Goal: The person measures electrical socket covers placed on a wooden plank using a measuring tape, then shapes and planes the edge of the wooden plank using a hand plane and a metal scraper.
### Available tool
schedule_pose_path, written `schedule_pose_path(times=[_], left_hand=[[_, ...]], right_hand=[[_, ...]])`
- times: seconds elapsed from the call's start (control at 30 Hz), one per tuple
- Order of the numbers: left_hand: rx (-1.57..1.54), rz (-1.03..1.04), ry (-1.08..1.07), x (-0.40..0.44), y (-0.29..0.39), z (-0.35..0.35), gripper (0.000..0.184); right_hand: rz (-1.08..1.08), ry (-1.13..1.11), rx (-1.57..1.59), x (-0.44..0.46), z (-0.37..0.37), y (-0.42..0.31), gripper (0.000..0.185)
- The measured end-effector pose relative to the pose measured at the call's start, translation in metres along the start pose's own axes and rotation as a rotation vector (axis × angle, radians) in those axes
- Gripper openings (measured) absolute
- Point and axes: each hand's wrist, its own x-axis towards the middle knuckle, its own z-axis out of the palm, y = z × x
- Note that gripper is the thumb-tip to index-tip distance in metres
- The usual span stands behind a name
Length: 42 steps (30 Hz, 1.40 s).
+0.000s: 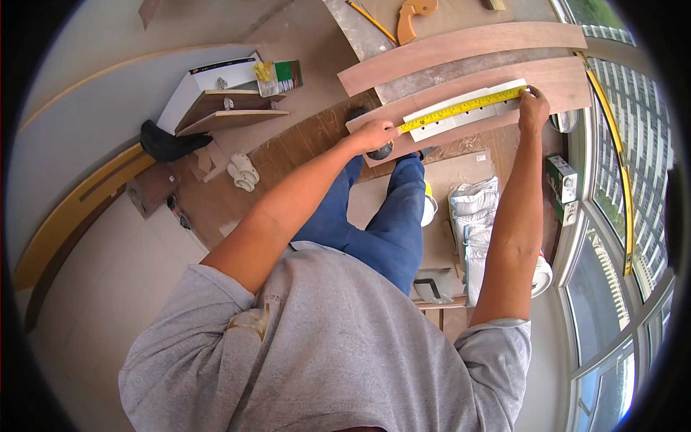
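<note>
A yellow tape measure (464, 106) is pulled out along a white strip (468, 121) with small dark marks. The strip lies on a reddish wooden board (558, 81). My left hand (377, 136) is closed around the tape's dark case at the board's left end, with part of the case showing below my fingers. At the far right end of the blade, my right hand (533, 108) has its fingers pinched on the tape, over the strip's end. Exactly how the fingertips grip the blade is too small to make out.
Behind lies a second wooden board (461, 52), with a saw's wooden handle (412, 20) and a pencil (371, 22) beyond. A long yellow level (620, 162) leans by the window. Stacked white packages (475, 216) and boxes (561, 178) are at right; an open box (186, 101) is at left.
</note>
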Motion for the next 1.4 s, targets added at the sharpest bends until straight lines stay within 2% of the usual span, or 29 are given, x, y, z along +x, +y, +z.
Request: schedule_pose_path(times=[0.27,0.33,0.7,1.0,1.3,1.4], left_hand=[[0.026,-0.013,0.042,-0.003,0.002,0.001,0.037],[0.023,-0.025,0.049,-0.005,-0.001,-0.001,0.037],[0.029,-0.031,0.027,-0.029,-0.032,-0.015,0.045],[0.068,0.053,0.056,-0.024,-0.010,-0.013,0.042],[0.085,-0.002,0.054,-0.022,-0.002,-0.011,0.041],[0.112,0.038,0.064,-0.019,-0.008,-0.009,0.042]], right_hand=[[-0.022,-0.014,0.039,0.001,0.002,0.000,0.035],[0.036,-0.028,0.035,0.000,0.002,-0.001,0.036],[0.029,-0.024,0.057,0.003,0.005,0.001,0.037],[0.004,-0.016,0.053,0.003,0.006,0.003,0.036],[-0.019,-0.030,0.113,0.005,0.008,0.008,0.036],[-0.041,-0.019,0.062,0.000,0.005,0.003,0.037]])
